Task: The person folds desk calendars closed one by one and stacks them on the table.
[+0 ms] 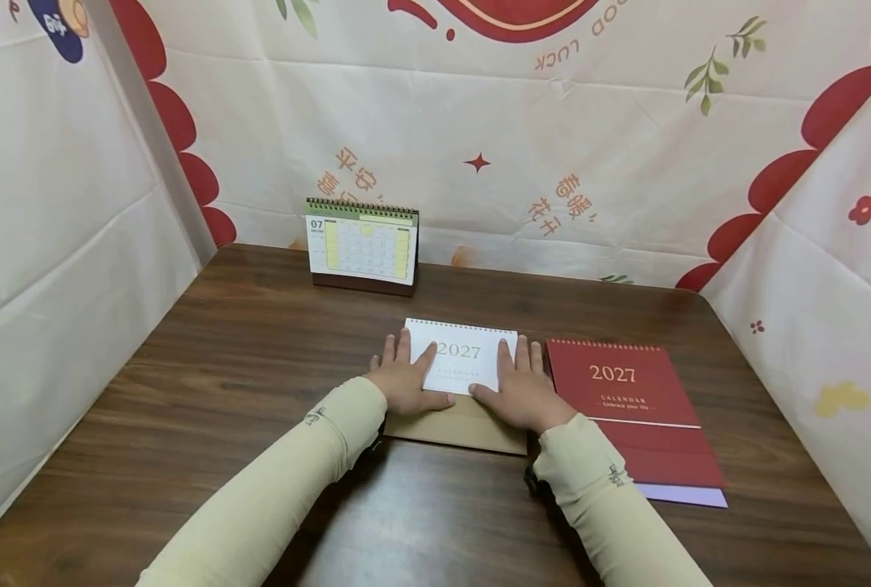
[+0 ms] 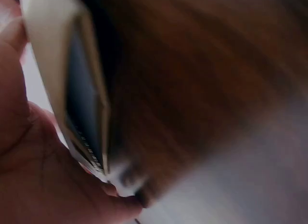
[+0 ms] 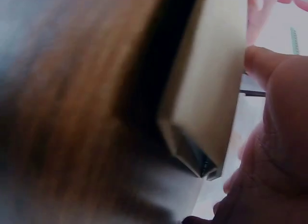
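A desk calendar with a white "2027" cover page (image 1: 461, 359) and a tan cardboard stand (image 1: 456, 428) sits in the middle of the table. My left hand (image 1: 404, 383) rests along its left side with straight, spread fingers, the thumb near the page's lower edge. On the right side my right hand (image 1: 519, 390) lies the same way, fingers stretched toward the spiral binding. Both wrist views show the stand's tan board (image 2: 45, 55) folded into a low, hollow wedge, with its spiral rings inside the far end.
To the right lies a red "2027" calendar (image 1: 634, 383) with a lilac sheet (image 1: 685, 495) sticking out beneath it. Another desk calendar with a green top (image 1: 362, 244) stands at the back left. Printed white cloth (image 1: 435, 114) hangs around the brown wooden table (image 1: 186, 391).
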Motion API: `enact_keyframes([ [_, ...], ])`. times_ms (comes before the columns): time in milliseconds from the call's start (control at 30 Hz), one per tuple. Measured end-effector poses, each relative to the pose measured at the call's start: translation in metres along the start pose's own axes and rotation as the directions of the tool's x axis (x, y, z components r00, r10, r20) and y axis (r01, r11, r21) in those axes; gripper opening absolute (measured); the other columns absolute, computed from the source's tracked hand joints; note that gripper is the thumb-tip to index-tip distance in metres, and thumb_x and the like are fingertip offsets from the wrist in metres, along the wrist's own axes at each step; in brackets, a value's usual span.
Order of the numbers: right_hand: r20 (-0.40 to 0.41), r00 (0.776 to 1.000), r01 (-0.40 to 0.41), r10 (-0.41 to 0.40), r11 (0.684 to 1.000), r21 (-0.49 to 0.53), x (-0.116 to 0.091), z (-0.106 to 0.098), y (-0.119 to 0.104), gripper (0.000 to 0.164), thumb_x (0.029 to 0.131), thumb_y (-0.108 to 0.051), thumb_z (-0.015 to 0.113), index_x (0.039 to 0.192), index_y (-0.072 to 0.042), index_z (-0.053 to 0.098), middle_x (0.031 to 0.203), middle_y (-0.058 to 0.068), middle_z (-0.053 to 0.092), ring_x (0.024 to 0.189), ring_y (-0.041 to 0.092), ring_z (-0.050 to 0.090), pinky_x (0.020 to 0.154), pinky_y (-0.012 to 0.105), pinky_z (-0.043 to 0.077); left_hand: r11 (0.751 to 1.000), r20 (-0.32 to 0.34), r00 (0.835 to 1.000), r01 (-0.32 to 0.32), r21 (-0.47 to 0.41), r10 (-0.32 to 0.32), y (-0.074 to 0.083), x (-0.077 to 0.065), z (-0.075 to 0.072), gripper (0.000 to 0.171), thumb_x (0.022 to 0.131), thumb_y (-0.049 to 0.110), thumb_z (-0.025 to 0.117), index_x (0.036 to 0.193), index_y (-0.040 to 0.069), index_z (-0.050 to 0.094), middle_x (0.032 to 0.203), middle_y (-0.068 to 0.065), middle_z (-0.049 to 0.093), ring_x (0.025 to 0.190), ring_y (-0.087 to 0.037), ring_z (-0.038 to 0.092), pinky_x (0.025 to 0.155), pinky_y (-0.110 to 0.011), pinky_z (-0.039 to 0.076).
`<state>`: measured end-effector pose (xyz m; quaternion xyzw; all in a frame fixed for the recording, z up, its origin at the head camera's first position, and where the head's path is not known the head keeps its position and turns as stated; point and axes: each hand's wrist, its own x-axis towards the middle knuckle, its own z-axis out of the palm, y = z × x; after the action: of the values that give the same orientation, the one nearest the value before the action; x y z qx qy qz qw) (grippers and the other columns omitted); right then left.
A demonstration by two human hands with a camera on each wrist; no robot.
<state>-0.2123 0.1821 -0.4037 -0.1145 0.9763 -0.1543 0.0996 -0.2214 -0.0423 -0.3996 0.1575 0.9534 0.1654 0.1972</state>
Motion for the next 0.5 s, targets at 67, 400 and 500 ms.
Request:
enact_keyframes([
  [67, 0.018, 1.000, -0.018, 0.018, 1.000, 0.002, 0.002, 0.002, 0.000, 0.095, 0.097, -0.056, 0.051, 0.156, 0.005, 0.007, 0.159, 0.032, -0.008, 0.145, 0.051, -0.009, 0.109, 0.069, 0.016, 1.000, 0.011, 1.000, -0.004, 0.022, 0.003, 0.000, 0.000, 0.000, 0.097, 0.090, 0.072, 0.050, 0.161, 0.023, 0.007, 0.160, -0.024, -0.017, 0.146, -0.045, -0.010, 0.114, -0.062, 0.010],
  [400, 0.164, 0.985, -0.054, 0.054, 0.999, -0.002, 0.003, 0.005, 0.001, 0.095, 0.098, -0.062, 0.043, 0.158, -0.001, 0.001, 0.159, 0.029, -0.017, 0.145, 0.049, -0.012, 0.112, 0.067, 0.003, 0.992, 0.018, 0.998, 0.051, 0.114, -0.053, -0.003, 0.009, 0.010, 0.098, 0.087, 0.079, 0.044, 0.161, 0.029, 0.001, 0.161, -0.019, -0.019, 0.147, -0.042, -0.011, 0.112, -0.067, 0.005],
  [500, 0.178, 0.983, -0.054, 0.054, 0.999, -0.003, 0.003, 0.004, 0.001, 0.096, 0.097, -0.063, 0.043, 0.158, -0.001, 0.000, 0.159, 0.028, -0.018, 0.145, 0.049, -0.012, 0.112, 0.067, 0.002, 0.991, 0.017, 0.998, 0.066, 0.115, -0.068, -0.001, 0.009, 0.009, 0.098, 0.087, 0.078, 0.046, 0.161, 0.030, 0.003, 0.162, -0.018, -0.017, 0.148, -0.041, -0.011, 0.112, -0.068, 0.005],
])
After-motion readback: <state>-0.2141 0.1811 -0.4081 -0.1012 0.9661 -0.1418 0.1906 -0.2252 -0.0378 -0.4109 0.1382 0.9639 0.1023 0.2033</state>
